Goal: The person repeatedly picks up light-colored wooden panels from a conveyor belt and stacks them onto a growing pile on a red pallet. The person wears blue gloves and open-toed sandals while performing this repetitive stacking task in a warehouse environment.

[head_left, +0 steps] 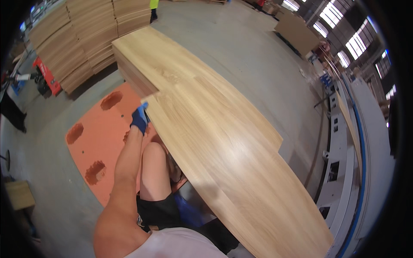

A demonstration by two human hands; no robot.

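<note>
Stacks of light wooden panels stand at the far left of the concrete floor, with a red pallet truck just beside their left end. A small wooden block sits near the left edge of the floor, well apart from the stacks.

An orange plastic pallet lies flat on the floor, nearer the person. Its top face shows several oval recesses. The person's bare knee is above the pallet's right side.

The left hand, in a blue glove, reaches forward from the bare forearm and meets the left long edge of the top board. The fingers are bent onto that edge at the point where the board overlaps the pile beneath; how tightly they clamp it cannot be told, since the board hides the fingertips.

The top board is a long, light wood-grain panel. It lies skewed across a stack of boards of the same finish, with its far end resting on the stack and its near end extending past the person's legs toward the lower right. The stack extends toward the far side of the floor.

The right hand is not in view.

A long grey machine with a blue rail runs along the right side of the floor.
</note>
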